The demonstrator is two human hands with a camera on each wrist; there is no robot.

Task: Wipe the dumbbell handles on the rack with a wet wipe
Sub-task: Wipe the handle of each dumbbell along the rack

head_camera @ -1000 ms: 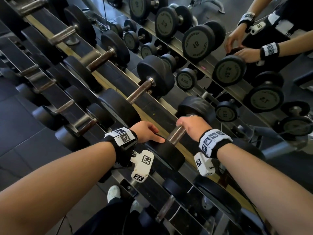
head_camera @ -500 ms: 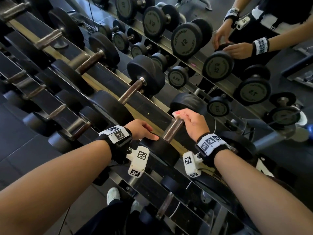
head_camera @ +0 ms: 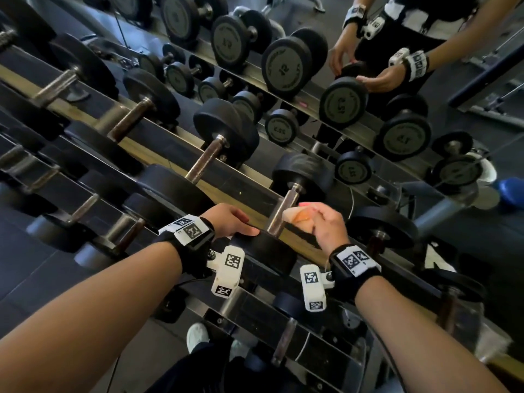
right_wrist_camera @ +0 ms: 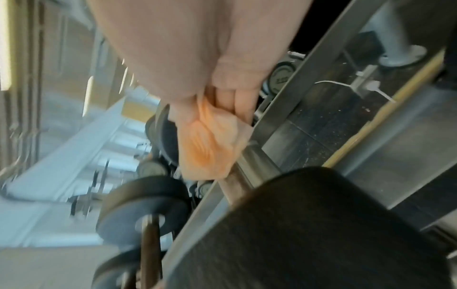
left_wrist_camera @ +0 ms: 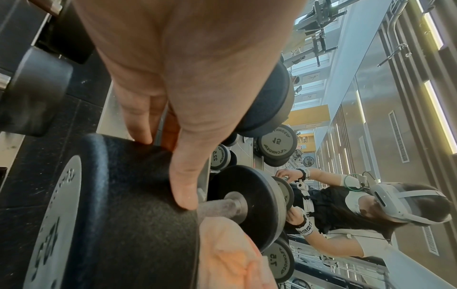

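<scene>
The dumbbell handle (head_camera: 283,211) is a worn metal bar between two black heads on the rack's upper tier. My left hand (head_camera: 241,225) rests on its near head (head_camera: 266,253) with straight fingers (left_wrist_camera: 183,185) laid over the rubber edge. Just right of the bar, my right hand (head_camera: 320,222) grips a crumpled, orange-tinted wet wipe (head_camera: 297,218). In the right wrist view the wipe (right_wrist_camera: 210,146) presses against the side of the handle (right_wrist_camera: 257,162), below my curled fingers (right_wrist_camera: 235,97). The wipe (left_wrist_camera: 227,244) also shows in the left wrist view, beside the handle (left_wrist_camera: 220,207).
More dumbbells (head_camera: 209,154) lie along the same tier to the left, and one (head_camera: 382,231) to the right. Lower tiers (head_camera: 85,205) hold smaller ones. A mirror (head_camera: 482,80) behind the rack reflects the weights and me. My shoe (head_camera: 195,336) is on the floor below.
My right hand was wrapped round the handle; it has let go and moved to the bar's right side, baring the wipe. The left hand stays on the near head.
</scene>
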